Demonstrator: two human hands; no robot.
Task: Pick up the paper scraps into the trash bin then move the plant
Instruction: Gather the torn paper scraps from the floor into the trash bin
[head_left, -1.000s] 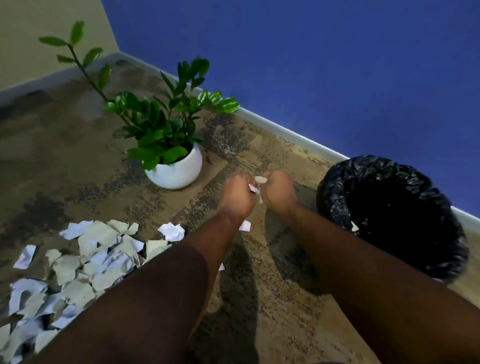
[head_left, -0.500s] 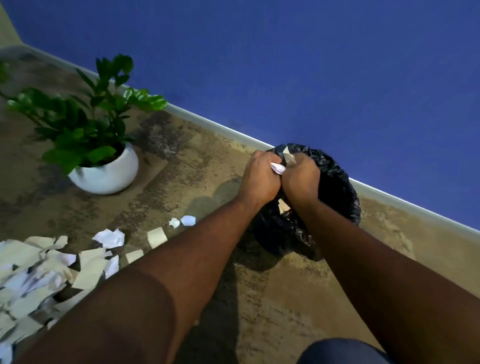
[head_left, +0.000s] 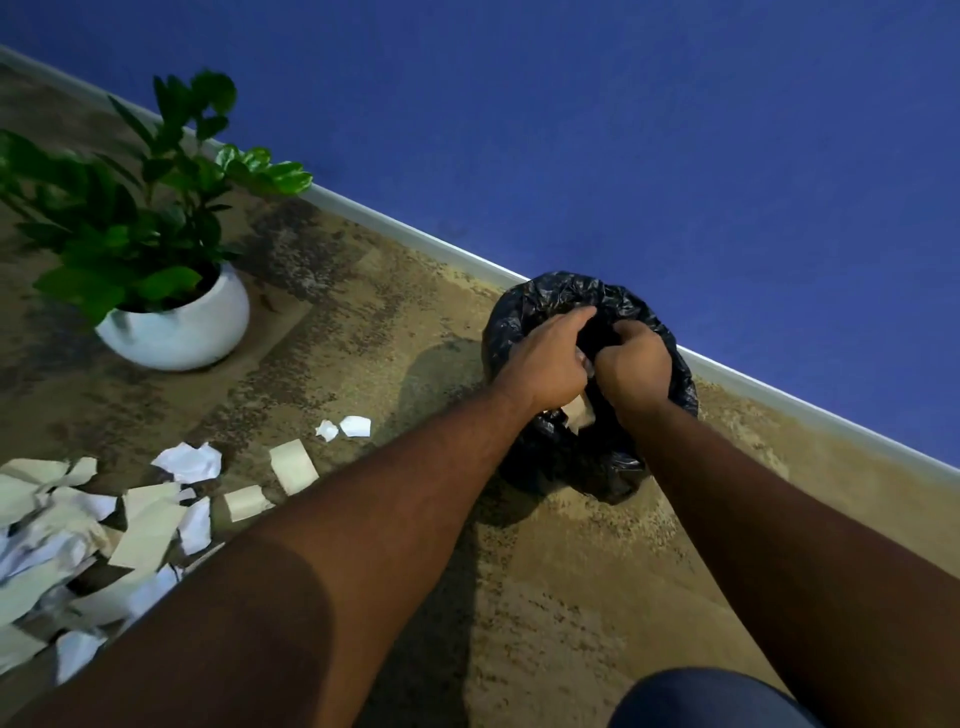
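Note:
Both my hands are over the mouth of the trash bin (head_left: 550, 457), which is lined with a black bag and stands by the wall. My left hand (head_left: 545, 358) has its fingers stretched out over the opening. My right hand (head_left: 636, 366) is curled, with a pale sliver of paper showing at its fingers. Some paper scraps (head_left: 579, 413) are just below the hands, inside the bin's rim. A pile of white and beige paper scraps (head_left: 104, 530) lies on the carpet at the left. The plant (head_left: 130, 218) stands in a round white pot (head_left: 182, 332) at the upper left.
A blue wall with a pale baseboard (head_left: 415, 236) runs diagonally behind the bin and the plant. Two small scraps (head_left: 345, 427) lie apart on the brown patterned carpet between the pile and the bin. My knee (head_left: 711, 701) shows at the bottom right.
My hands have carried the scraps from in front of the plant over to the bin. The left fingers have loosened, and scraps now sit below the hands in the bin's mouth.

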